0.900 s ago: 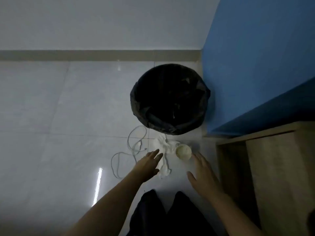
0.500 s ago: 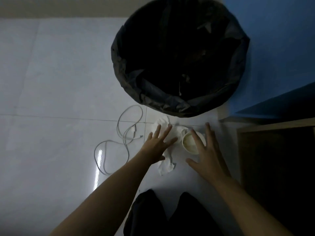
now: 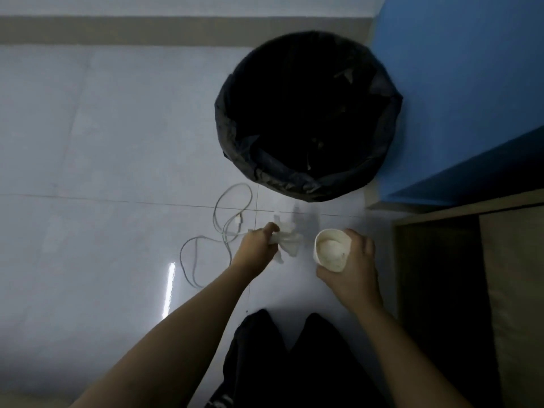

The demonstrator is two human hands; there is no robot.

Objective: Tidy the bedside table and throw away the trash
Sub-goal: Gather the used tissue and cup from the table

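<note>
A round trash bin (image 3: pixel 309 184) lined with a black bag stands on the pale tiled floor, its mouth open toward me. Below it, my left hand (image 3: pixel 256 248) is closed on a crumpled white tissue (image 3: pixel 290 242), lifted just off the floor. To its right, my right hand (image 3: pixel 353 269) grips a white paper cup (image 3: pixel 331 250) from the side, its open mouth tilted toward me. Both hands are a little short of the bin's near rim.
A white charging cable (image 3: pixel 219 228) lies looped on the floor left of the tissue. A blue bed side (image 3: pixel 459 83) rises to the right of the bin. The wooden bedside table (image 3: pixel 512 290) stands at right. My dark trouser legs (image 3: pixel 294 363) are at the bottom.
Both hands went from spread open over the floor to closed: the left took hold of the tissue, the right picked up the cup. Both items are off the floor now.
</note>
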